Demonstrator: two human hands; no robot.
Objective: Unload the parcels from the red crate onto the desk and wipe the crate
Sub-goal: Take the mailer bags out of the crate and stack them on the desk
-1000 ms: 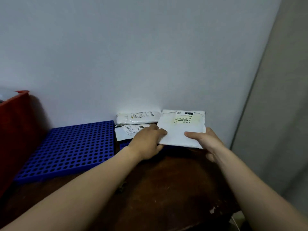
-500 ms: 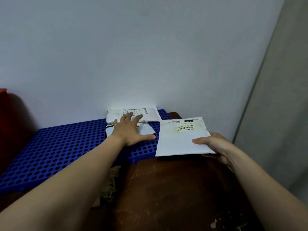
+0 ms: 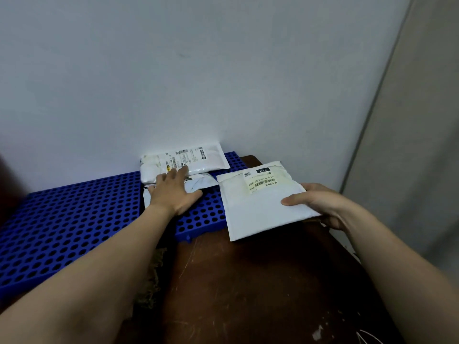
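My right hand (image 3: 320,206) holds a white padded parcel (image 3: 260,207) by its right edge, thumb on top, above the dark wooden desk (image 3: 260,289). My left hand (image 3: 173,192) lies flat with fingers spread on a thin white parcel (image 3: 198,183). Its fingertips touch a thicker white parcel (image 3: 198,160) that lies against the wall. Both of those parcels rest on blue perforated panels (image 3: 69,219). Only a blurred dark red edge of the crate (image 3: 6,187) shows at the far left.
A white wall stands directly behind the parcels. At the right a grey panel (image 3: 409,170) runs along the desk's right edge. A gap with frayed material (image 3: 155,276) shows between the blue panel and the desk top.
My left hand let go of the padded parcel and moved left onto the thin parcel. My right hand drew the padded parcel slightly right and nearer. The view turned right, and the red crate slid out of sight.
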